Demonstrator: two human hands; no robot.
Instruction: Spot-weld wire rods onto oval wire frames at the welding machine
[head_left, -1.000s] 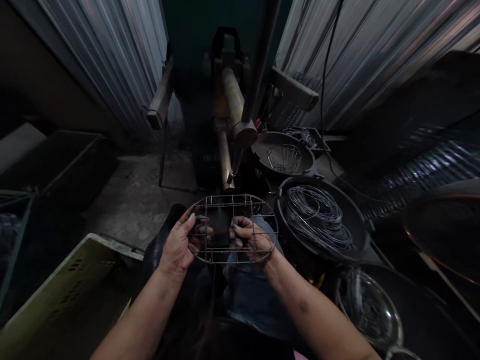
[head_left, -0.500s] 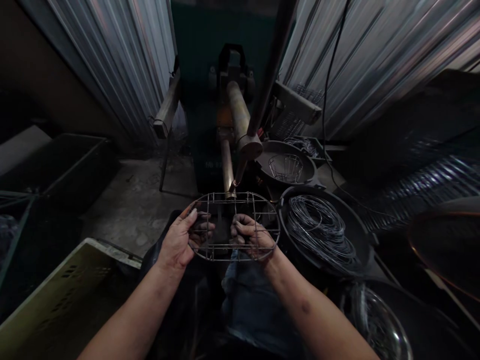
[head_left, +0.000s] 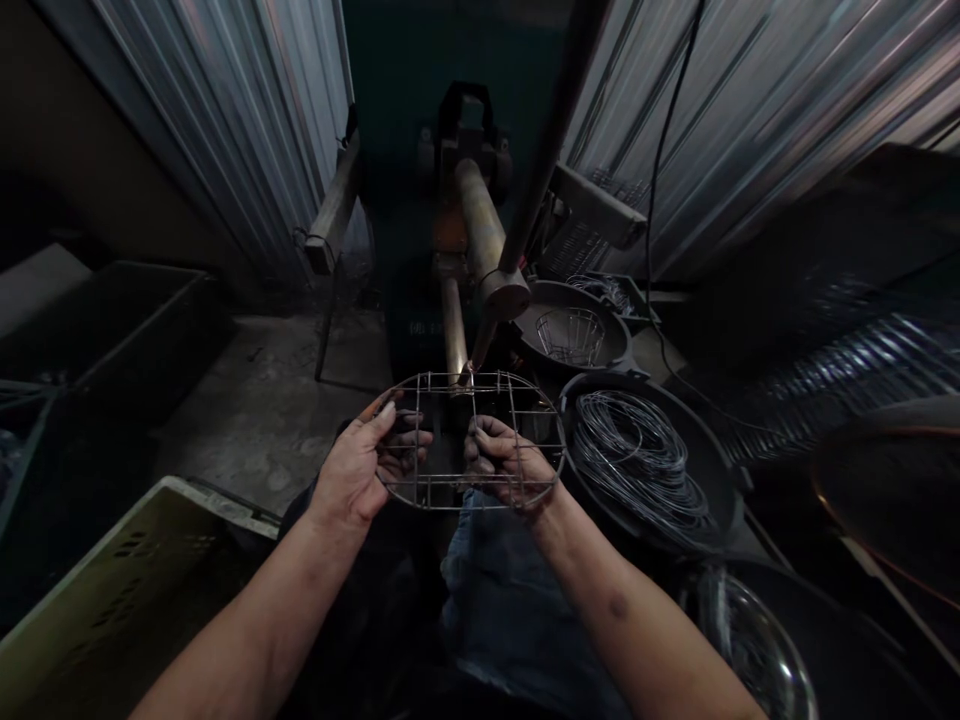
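An oval wire rack [head_left: 450, 481] with crossing bars lies level between my two hands. My left hand [head_left: 358, 462] is closed around its left end, thumb on top and blackened fingers curled beneath. My right hand [head_left: 519, 462] reaches under the right end, its thumb and fingers pinched on a short wire that crosses the rack's middle. That wire's far end and the rack's far edge meet the tips of a welding machine's electrodes, the upper rod [head_left: 484, 340] and the lower brass-coloured arm [head_left: 455, 335]. Whether the upper tip presses on the wire, I cannot tell.
To the right, a dark pan [head_left: 724, 470] holds a coil of wire [head_left: 637, 460]. Behind it, another pan [head_left: 619, 335] holds a small wire basket [head_left: 570, 338]. A yellowish plastic crate [head_left: 82, 590] stands at lower left. A cable [head_left: 658, 170] hangs at right.
The rack and both hands have moved slightly away from me, bringing the rack's far edge closer over the lower electrode. Both hands keep their hold. The view has shifted a little.
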